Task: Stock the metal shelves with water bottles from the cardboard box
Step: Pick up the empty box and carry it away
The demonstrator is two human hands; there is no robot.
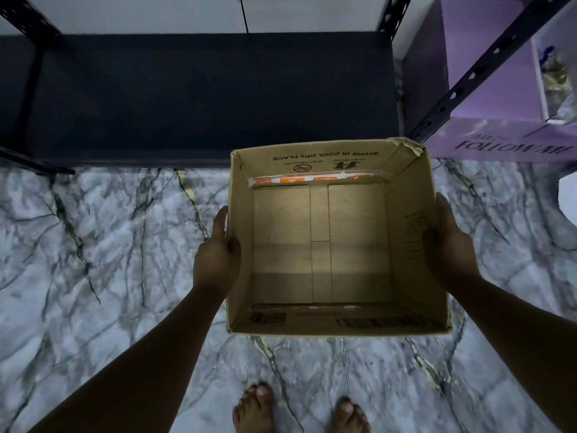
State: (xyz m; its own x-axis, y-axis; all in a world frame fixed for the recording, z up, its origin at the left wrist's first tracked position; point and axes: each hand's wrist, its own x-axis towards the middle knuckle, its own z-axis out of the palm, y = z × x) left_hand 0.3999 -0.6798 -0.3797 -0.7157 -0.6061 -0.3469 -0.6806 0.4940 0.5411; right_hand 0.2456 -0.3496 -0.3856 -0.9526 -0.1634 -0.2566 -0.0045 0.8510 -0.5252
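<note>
While both hands carry it above the marbled floor (pixel 93 245), the cardboard box (pixel 337 242) serves as the reference point for this record. To the left of the box and beyond it, the dark bottom shelf (pixel 193 95) of a black metal rack lies low to the floor, one slotted upright (pixel 25 17) showing at its far left corner. Against the left wall of the box, the left hand (pixel 217 260) presses with the thumb hooked over the rim and the fingers hidden outside. The box itself is open at the top, its bare bottom panels visible, with printed handling text on the far wall. Against the right wall, the right hand (pixel 449 242) grips the rim, thumb inside. To the right of the box and beyond it, a purple carton (pixel 499 142) stands behind another slotted upright (pixel 487 70). Below the box, two bare feet (pixel 299 410) stand on the floor.
</note>
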